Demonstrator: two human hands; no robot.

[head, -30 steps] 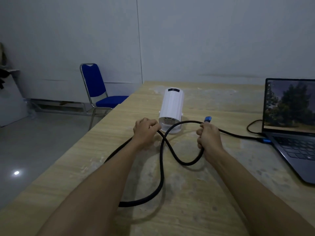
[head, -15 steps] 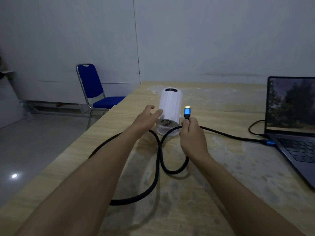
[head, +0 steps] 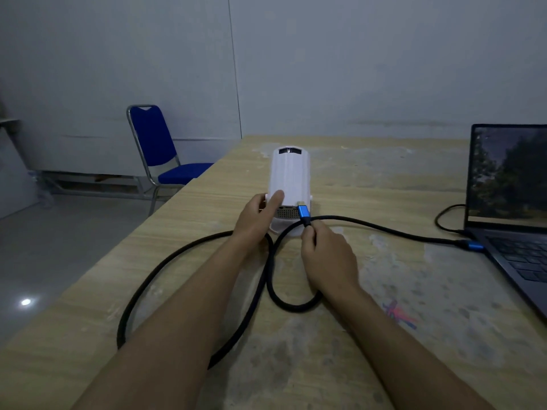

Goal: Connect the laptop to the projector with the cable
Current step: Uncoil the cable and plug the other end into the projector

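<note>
Your right hand pinches the cable just behind its blue plug, whose tip sits at the projector rear face; your left hand braces that white body, thumb on top. Push at an angle and the plug may jam or shove the projector forward. Right of your hands, the cable's other end meets the laptop; a tug on the loop beneath your wrists could loosen it.

My one camera sits on my head, looking forward and down across the table. My forearms fill the lower frame, close up; the wall spans the top.
</note>
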